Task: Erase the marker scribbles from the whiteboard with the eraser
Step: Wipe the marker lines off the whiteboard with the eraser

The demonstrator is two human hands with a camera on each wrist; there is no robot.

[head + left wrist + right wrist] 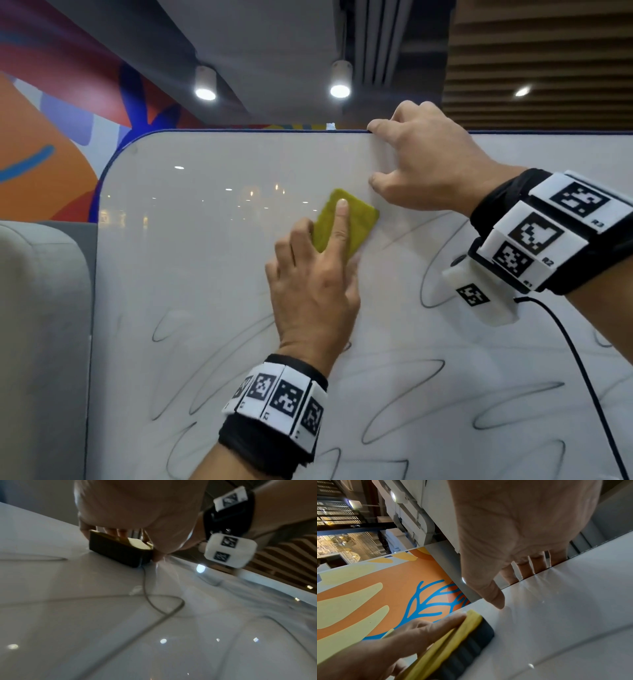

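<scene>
A whiteboard (212,260) stands upright before me, its upper part wiped and its lower part covered in looping grey marker scribbles (404,404). My left hand (315,284) grips a yellow-backed eraser (359,219) and presses it flat on the board, index finger stretched along its back. In the left wrist view the eraser (118,550) shows its dark felt side against the board, with scribbles (164,601) below it. My right hand (424,161) holds the board's top edge, fingers hooked over it and thumb on the face. In the right wrist view the eraser (462,642) lies just below that thumb.
A grey padded seat back (41,325) stands at the board's left edge. A colourful mural wall (51,137) rises behind the board, with ceiling spotlights (340,89) above. A black cable (575,359) hangs from my right wrist band across the board.
</scene>
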